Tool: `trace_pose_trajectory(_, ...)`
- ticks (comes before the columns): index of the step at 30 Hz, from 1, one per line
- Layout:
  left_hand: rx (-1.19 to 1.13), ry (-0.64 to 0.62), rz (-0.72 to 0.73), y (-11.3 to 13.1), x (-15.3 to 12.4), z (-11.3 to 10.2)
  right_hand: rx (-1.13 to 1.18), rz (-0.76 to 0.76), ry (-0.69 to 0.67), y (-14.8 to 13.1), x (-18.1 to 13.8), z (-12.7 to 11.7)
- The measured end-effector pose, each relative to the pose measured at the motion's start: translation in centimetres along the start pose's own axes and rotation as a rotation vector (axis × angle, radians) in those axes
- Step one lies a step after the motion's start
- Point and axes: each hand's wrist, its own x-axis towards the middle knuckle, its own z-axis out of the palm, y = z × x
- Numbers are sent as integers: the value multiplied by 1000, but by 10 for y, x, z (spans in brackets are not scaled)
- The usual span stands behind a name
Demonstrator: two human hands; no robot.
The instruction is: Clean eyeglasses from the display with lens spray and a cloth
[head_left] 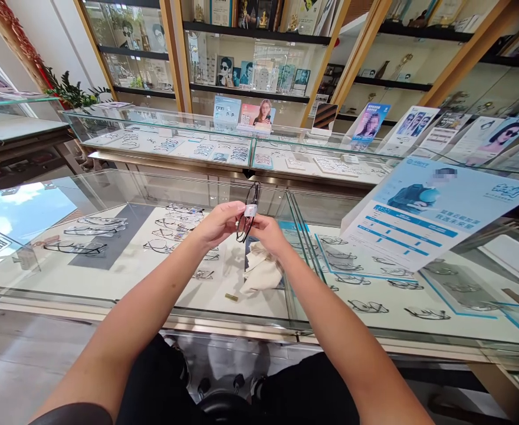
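As the head view shows them, the glasses (pixel 245 226) stand almost on end above the glass surface (pixel 144 289), their long axis running up and down, the upper end tipped slightly right and away. Which way the lens fronts face is hard to tell. The left grip (pixel 220 225) is clamped on them from the left, thumb and fingers meeting near mid-length, beside a pale label (pixel 250 210). The right grip (pixel 270 232) is pinched on them from the right, a little lower. One rim rises clear above both grips; the other end hangs between and just below the fingertips. A crumpled cloth (pixel 263 270) lies under the right wrist, near a small gold strip (pixel 231 297).
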Motion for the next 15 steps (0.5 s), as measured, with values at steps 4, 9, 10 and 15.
trace_pose_trajectory(4, -20, -8, -1, 0, -1, 2, 42, 28, -10, 2, -2, 2)
trace_pose_trajectory(9, -56, 6, 7, 1, -1, 0, 97, 42, -31, -2, -5, 4)
trace_pose_trajectory(10, -57, 10, 4, 1, -2, -1, 96, 44, -27, -3, -5, 4)
trace_pose_trajectory(15, -27, -32, -9, 2, -3, -5, 86, 103, -21, -12, -7, 8)
